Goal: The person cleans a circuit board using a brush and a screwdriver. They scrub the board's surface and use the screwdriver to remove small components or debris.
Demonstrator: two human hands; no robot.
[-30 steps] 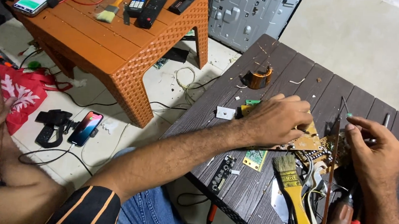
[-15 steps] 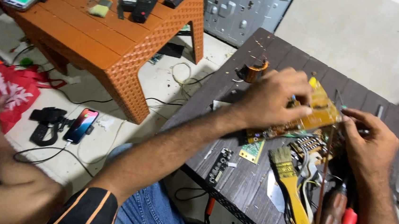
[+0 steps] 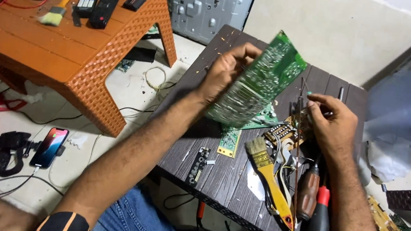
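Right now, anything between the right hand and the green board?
Nothing solid. The left hand holds the green board tilted up above the table. The right hand rests beside it on a small board, with only a thin upright rod between them.

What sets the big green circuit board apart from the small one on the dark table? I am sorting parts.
The big green circuit board is tilted up off the dark table in the left hand; the small green board lies flat, untouched. The big one is far wider and longer. Both are green and rectangular.
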